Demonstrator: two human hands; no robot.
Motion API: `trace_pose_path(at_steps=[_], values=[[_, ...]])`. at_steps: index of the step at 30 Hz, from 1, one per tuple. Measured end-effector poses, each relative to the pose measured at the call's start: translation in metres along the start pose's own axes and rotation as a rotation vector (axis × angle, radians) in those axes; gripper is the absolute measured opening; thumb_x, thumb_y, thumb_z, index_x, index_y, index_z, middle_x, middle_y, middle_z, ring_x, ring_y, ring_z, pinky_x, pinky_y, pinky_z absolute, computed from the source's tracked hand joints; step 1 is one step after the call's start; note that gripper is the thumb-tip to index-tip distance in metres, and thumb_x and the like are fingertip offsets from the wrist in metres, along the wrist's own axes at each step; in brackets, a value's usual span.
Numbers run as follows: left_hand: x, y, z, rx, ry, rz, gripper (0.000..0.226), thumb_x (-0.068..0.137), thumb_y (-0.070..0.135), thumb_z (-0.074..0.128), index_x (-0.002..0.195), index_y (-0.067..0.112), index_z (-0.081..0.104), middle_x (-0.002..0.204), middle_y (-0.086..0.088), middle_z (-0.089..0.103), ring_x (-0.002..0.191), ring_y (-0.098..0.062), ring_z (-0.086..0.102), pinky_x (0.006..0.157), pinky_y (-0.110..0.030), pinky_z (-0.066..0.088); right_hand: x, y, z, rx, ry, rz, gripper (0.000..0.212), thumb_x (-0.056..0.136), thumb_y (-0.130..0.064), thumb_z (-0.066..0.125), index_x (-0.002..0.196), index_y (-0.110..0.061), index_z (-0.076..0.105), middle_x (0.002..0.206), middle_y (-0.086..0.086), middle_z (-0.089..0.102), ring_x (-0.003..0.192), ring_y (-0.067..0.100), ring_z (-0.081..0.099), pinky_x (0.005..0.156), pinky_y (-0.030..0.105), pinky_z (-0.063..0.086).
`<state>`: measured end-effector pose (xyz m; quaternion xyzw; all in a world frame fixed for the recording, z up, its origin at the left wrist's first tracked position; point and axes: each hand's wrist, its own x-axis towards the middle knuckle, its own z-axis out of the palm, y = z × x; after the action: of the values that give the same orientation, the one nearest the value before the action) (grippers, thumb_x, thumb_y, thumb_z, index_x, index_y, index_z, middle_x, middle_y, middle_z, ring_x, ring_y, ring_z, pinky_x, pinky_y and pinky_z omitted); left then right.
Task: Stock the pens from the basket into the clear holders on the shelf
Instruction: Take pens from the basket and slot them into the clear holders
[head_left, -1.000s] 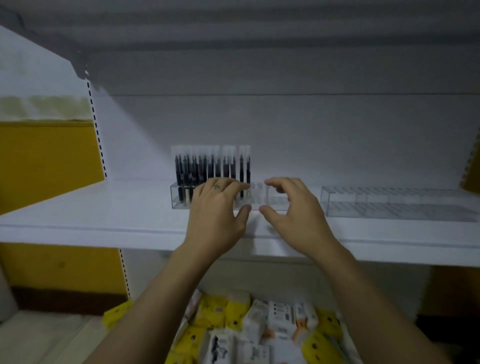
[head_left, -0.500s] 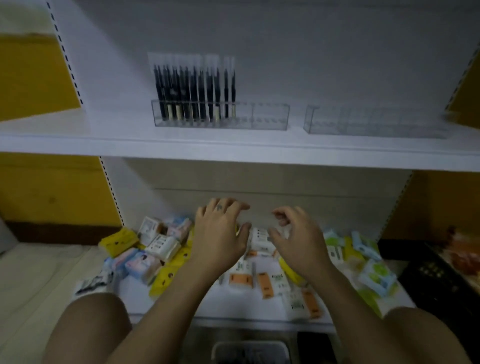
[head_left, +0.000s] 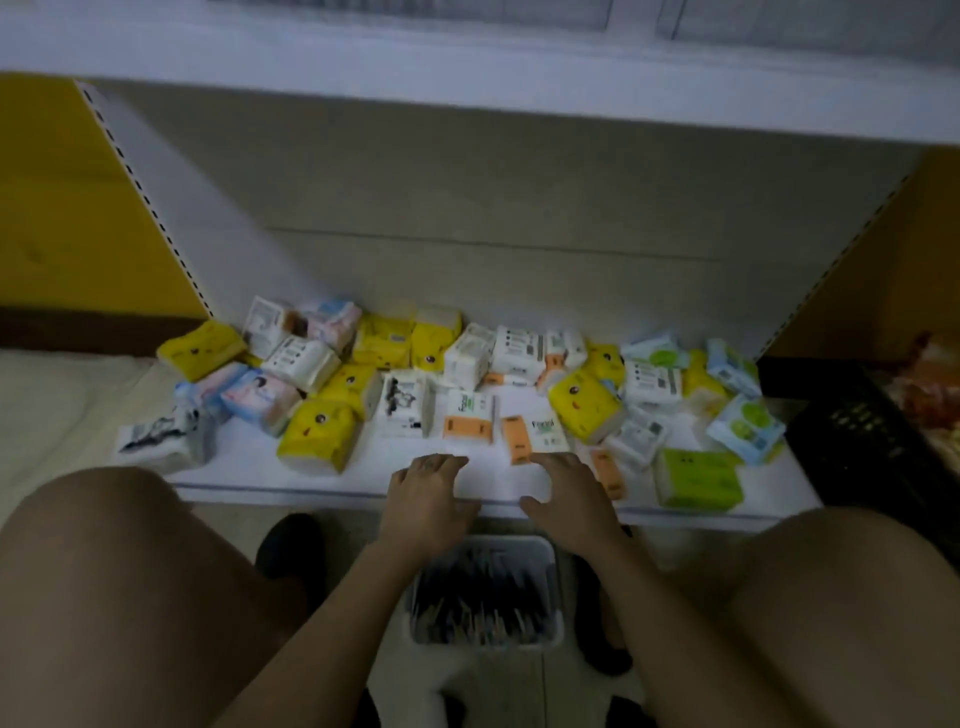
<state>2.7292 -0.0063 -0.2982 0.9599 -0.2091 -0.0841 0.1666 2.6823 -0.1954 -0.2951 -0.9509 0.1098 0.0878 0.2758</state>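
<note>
- Head view looks down on our left hand (head_left: 426, 499) and right hand (head_left: 569, 501). Both are palm-down with fingers loosely spread, and neither grips anything.
- Pens (head_left: 483, 597) lie in the white basket (head_left: 488, 643) on the floor between our knees, below the hands and nearer us than the fingertips.
- Our fingertips sit over the front edge of the lower shelf (head_left: 249, 462); we cannot tell whether they touch it.
- Tissue packs (head_left: 319, 436) are scattered across that shelf, and a black crate (head_left: 862, 441) stands to the right.
- Clear holders (head_left: 415, 8) show as a blurred strip on the upper shelf (head_left: 467, 67), well apart from both hands.
</note>
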Motion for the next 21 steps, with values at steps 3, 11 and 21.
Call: trace_pose_path(at_steps=[3,11,21], values=[[-0.005,-0.008,0.027,-0.067,-0.115,-0.05,0.06,0.087,0.047,0.059,0.14,0.025,0.042,0.143,0.0,0.046,0.131,-0.021,0.041,0.107,-0.036,0.036,0.004,0.012,0.025,0.046,-0.105,0.077,0.059,0.09,-0.035,0.062,0.143,-0.022,0.04,0.146,0.007,0.037,0.13,0.027,0.04,0.105,0.037,0.039],[-0.005,-0.024,0.069,-0.204,-0.339,-0.141,0.041,0.091,0.032,0.057,0.129,0.018,0.052,0.128,-0.007,0.059,0.112,-0.026,0.056,0.091,-0.034,0.049,0.016,0.042,0.07,0.106,-0.351,0.184,0.015,0.088,-0.027,0.061,0.099,-0.017,0.059,0.102,0.004,0.057,0.104,0.031,0.06,0.079,0.031,0.047],[0.0,-0.07,0.144,-0.237,-0.64,-0.396,0.026,0.092,0.017,0.049,0.11,0.001,0.059,0.108,-0.015,0.063,0.098,-0.028,0.059,0.083,-0.03,0.048,0.016,0.073,0.1,0.132,-0.539,0.321,0.042,0.093,-0.031,0.058,0.129,-0.009,0.054,0.126,0.013,0.056,0.112,0.028,0.055,0.09,0.032,0.047]])
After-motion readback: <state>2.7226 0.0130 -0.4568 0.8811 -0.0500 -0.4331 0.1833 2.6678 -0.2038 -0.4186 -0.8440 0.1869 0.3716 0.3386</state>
